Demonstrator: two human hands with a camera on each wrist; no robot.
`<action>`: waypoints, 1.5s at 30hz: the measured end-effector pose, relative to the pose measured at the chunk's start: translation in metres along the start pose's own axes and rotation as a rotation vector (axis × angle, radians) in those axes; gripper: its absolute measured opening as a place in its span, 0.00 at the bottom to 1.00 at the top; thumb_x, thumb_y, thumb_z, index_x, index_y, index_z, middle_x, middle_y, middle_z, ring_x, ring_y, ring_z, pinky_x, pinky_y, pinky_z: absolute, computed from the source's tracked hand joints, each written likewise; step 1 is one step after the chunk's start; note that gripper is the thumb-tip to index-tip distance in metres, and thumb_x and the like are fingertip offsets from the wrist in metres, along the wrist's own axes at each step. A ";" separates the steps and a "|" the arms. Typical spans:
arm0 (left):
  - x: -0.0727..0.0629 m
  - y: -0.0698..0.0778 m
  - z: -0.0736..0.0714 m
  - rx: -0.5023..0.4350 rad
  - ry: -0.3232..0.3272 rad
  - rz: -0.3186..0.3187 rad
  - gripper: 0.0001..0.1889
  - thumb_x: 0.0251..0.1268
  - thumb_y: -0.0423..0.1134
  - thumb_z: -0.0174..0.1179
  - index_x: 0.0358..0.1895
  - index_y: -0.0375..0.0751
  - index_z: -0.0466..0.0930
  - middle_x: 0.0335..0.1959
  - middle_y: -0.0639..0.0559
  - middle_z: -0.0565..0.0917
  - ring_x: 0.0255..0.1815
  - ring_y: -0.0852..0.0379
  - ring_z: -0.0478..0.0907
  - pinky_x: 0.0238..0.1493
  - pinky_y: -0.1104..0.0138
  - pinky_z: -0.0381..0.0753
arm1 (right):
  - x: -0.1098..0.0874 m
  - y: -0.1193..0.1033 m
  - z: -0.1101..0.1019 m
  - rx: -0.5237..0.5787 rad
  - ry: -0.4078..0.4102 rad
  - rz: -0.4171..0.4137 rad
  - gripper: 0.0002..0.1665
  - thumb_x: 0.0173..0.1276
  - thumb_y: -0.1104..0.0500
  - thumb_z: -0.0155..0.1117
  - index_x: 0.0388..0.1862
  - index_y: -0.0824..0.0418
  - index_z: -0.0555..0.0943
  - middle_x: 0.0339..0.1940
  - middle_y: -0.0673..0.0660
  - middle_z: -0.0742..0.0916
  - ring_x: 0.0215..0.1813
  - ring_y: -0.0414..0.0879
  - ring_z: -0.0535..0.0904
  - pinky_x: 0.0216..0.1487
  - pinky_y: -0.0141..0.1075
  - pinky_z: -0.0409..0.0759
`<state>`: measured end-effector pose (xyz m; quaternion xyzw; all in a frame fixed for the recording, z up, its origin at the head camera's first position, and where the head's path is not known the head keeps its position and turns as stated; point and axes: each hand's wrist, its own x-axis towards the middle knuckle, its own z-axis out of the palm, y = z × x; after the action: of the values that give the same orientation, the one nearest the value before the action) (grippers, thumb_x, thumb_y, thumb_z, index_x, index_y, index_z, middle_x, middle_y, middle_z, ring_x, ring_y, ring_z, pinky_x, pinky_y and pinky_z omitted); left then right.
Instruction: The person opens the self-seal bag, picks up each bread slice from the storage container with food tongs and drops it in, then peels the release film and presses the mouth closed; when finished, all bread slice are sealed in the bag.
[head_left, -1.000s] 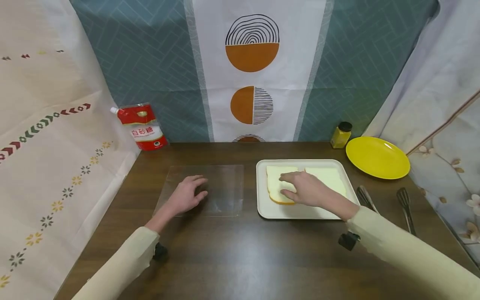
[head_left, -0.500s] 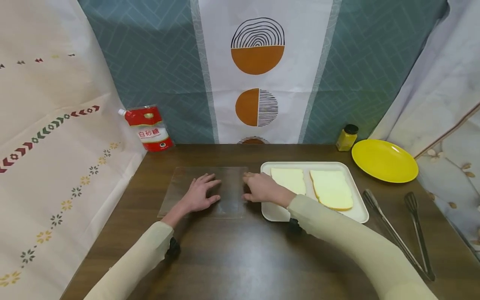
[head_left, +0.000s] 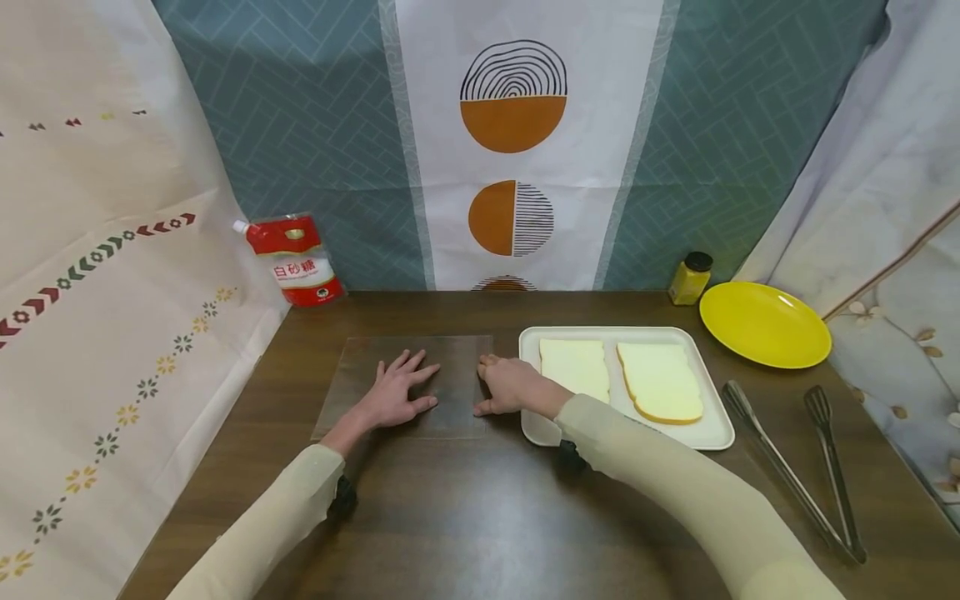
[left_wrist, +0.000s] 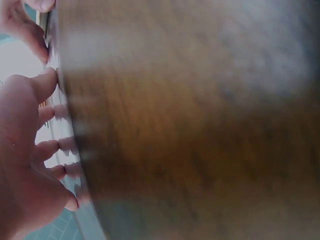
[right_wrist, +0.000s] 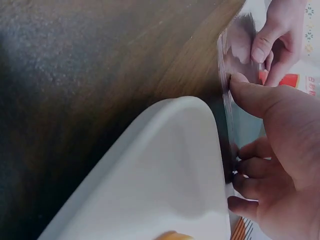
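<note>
Sheet [head_left: 457, 392], transparent, left hand [head_left: 392, 398] over middle, right hand [head_left: 510, 386] at right edge

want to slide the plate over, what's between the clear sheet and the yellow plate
In the head view, the white tray with two bread slices lies between the clear sheet and yellow plate, with the right hand at the sheet's tray-side edge.

One right hand [right_wrist: 292, 155], thumb and fingertips set apart, touches the edge of a clear sheet [right_wrist: 245, 120]; one left hand [right_wrist: 283, 24] lies beyond. One white tray [right_wrist: 167, 165], rounded corner near the fingertips, bears a bread slice [right_wrist: 175, 236], mostly cropped. One red-and-white pouch [right_wrist: 291, 80], partly hidden, stands behind.
</note>
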<state>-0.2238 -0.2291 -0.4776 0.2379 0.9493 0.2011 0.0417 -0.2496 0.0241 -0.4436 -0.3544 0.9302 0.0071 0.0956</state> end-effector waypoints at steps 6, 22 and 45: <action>0.000 -0.001 0.000 0.011 0.037 0.011 0.31 0.70 0.47 0.63 0.73 0.42 0.69 0.77 0.33 0.58 0.77 0.30 0.46 0.64 0.26 0.38 | 0.000 0.000 -0.001 -0.031 0.010 -0.012 0.47 0.63 0.32 0.68 0.67 0.65 0.74 0.72 0.64 0.73 0.71 0.55 0.69 0.61 0.46 0.76; 0.001 0.004 0.008 0.049 0.123 -0.045 0.22 0.75 0.44 0.57 0.68 0.43 0.76 0.74 0.32 0.64 0.75 0.29 0.51 0.63 0.24 0.42 | -0.002 -0.004 0.001 -0.062 0.016 -0.016 0.47 0.62 0.30 0.67 0.65 0.64 0.77 0.71 0.63 0.74 0.73 0.52 0.68 0.62 0.45 0.75; 0.000 0.000 -0.004 -0.214 0.369 0.042 0.12 0.67 0.32 0.64 0.51 0.34 0.87 0.63 0.34 0.77 0.69 0.30 0.66 0.64 0.31 0.57 | 0.000 0.000 0.000 -0.075 0.014 -0.029 0.45 0.61 0.30 0.67 0.63 0.63 0.79 0.71 0.61 0.75 0.70 0.52 0.71 0.56 0.49 0.78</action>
<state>-0.2249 -0.2305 -0.4740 0.2108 0.9090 0.3417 -0.1119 -0.2496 0.0244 -0.4439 -0.3710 0.9247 0.0383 0.0756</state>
